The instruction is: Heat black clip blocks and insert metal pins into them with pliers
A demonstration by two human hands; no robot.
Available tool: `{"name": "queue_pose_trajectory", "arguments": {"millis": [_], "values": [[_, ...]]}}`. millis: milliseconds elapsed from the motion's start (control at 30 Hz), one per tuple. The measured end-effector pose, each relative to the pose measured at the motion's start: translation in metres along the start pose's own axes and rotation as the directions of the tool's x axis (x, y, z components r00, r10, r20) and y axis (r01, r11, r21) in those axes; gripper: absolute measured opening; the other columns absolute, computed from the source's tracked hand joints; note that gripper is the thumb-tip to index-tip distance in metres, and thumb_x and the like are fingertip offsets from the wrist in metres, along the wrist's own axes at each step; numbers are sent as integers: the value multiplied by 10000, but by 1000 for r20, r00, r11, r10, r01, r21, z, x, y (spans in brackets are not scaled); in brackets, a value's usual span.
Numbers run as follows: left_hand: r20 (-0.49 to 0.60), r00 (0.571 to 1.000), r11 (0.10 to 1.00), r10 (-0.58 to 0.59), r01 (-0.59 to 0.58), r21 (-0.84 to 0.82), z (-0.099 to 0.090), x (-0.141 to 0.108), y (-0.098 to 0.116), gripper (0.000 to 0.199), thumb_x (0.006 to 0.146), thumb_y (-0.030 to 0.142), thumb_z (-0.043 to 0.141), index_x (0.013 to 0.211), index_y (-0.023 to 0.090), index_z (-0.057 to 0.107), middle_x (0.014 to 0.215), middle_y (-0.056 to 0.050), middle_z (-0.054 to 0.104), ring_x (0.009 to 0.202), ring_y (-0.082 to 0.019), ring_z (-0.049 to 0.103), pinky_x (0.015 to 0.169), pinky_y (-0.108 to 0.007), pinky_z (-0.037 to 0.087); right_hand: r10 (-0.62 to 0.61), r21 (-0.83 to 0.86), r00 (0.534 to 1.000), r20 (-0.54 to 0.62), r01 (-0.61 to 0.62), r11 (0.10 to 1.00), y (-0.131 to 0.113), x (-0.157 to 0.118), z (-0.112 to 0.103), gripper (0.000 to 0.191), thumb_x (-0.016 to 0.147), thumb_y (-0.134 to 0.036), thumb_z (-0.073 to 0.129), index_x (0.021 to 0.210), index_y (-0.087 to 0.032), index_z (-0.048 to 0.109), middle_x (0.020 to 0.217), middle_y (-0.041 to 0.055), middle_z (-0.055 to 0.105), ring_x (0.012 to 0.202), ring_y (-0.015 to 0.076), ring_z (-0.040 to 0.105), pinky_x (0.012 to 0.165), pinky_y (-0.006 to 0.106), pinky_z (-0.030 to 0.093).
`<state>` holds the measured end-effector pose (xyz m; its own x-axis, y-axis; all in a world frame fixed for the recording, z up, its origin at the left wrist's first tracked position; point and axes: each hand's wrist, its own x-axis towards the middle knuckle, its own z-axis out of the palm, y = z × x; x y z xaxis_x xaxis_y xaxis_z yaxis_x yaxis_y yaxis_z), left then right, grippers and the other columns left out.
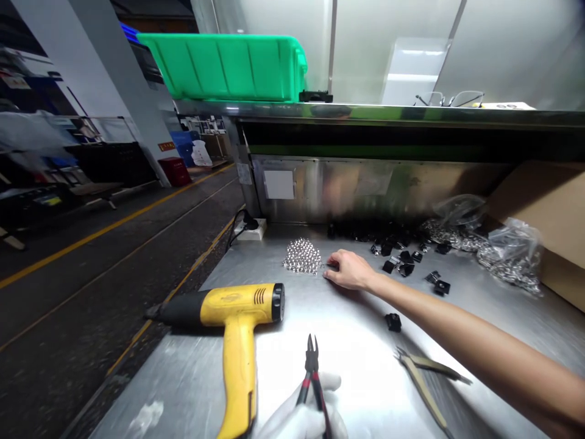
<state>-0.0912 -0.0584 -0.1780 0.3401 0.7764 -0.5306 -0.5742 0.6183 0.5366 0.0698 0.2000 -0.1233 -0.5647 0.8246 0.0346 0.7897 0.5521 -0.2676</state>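
Small shiny metal pieces (301,256) heaped mid-frame on the counter (351,329), likely light, hard, slippery, best pinched singly by their sides; right grip (350,269) at heap's edge, hold unclear; gloved left grip (305,421) round pliers (311,361), lower centre.

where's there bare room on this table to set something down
On the table, left of the handle of the yellow heat gun, apart from a pale smudge, and mid-table between the cluster of small metal pieces and the pliers in the left hand. It is crowded at back right: black parts, bagged metal pieces, a cardboard box.
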Motion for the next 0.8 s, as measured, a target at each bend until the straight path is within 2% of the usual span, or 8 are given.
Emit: {"name": "queue_pose_trajectory", "arguments": {"millis": [167, 267, 500, 667, 800], "values": [[93, 995, 999, -39, 37, 23, 19, 6, 23, 404, 724, 159, 616, 1128, 138, 617, 890, -136, 732, 897, -305, 713, 766, -434, 553, -8, 4, 1000, -4, 8, 1000, -4, 6, 2, 290, 1022, -387, 662, 1192, -153, 637, 1186, 91, 610, 1047, 243, 614, 925, 443, 543], [130, 991, 999, -16, 11, 39, 30, 9, 34, 428, 731, 173, 594, 1154, 114, 584, 850, -131, 723, 893, -306, 702, 760, -451, 558, 8, 8, 1000, -16, -8, 1000, -7, 9, 3, 283, 1023, -388, 662, 1177, -152, 641, 1170, 88, 615, 1033, 240, 618, 913, 435, 549], [141, 989, 998, -53, 49, 35, 32, 10, 31, 544, 731, 231, 627, 1249, 127, 498, 847, -121, 711, 927, -357, 708, 805, -523, 541, 49, 32, 997, -54, -47, 998, -14, 10, 9, 254, 1035, -375, 644, 1142, -145, 649, 1147, 84, 622, 1037, 238, 619, 923, 441, 543], [116, 993, 999, -38, 37, 18, 30, 10, 30, 544, 726, 195, 605, 1247, 120, 468, 799, -96, 690, 967, -347, 697, 844, -519, 528, 30, 72, 999, -28, -28, 997, -10, -6, 7, 242, 1042, -376, 634, 1120, -148, 658, 1125, 78, 632, 1011, 228, 626, 919, 432, 544], [137, 989, 998, -47, 52, -36, 32, 8, 29, 471, 775, 231, 567, 1231, 138, 491, 864, -108, 689, 936, -336, 701, 827, -502, 522, 14, 95, 1000, -16, -13, 995, -1, -19, 0, 373, 1025, -427, 653, 1275, -155, 601, 1198, 99, 607, 1044, 249, 618, 914, 445, 548]]}}
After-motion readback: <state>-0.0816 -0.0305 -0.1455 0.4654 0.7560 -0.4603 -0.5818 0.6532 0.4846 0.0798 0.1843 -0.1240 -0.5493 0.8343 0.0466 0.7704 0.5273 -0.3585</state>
